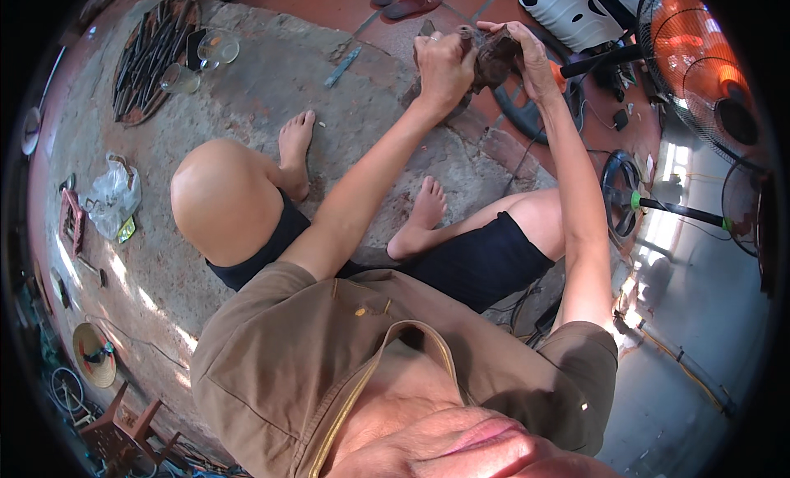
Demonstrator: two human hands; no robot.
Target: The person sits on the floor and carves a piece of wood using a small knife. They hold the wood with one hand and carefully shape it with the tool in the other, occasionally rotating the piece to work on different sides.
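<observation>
Left hand (445, 65): clenched, knuckles upward, against the left side of a dark brown, irregular, rough-looking lump (496, 60); hid any contents of the fist from view.
Right hand (531, 56): grasped the lump from the right, with fingers stretched across its far edge.
Lump: appeared between both hands, above the edge of a grey, rough, stone-like slab (255, 91), near the red tiled floor (362, 4); could not be told by material.
Bare feet (296, 144): rested on the slab, nearer the body than the lump.
Narrow turquoise strip (343, 66): lay on the slab, left of the left hand.
Thin dark sticks (155, 60): lay heaped in an oval, brown woven tray (195, 15), well left of the hands.
Clear glass cups (219, 47): sat just right of the tray.
Crumpled clear plastic bag (113, 198): lay on the left, near a reddish plastic crate (72, 223).
Dark red sandals (415, 4): lay on the tiles beyond the left hand.
Orange-bladed fan with dark wire guard (695, 66): stood right of the right hand.
</observation>
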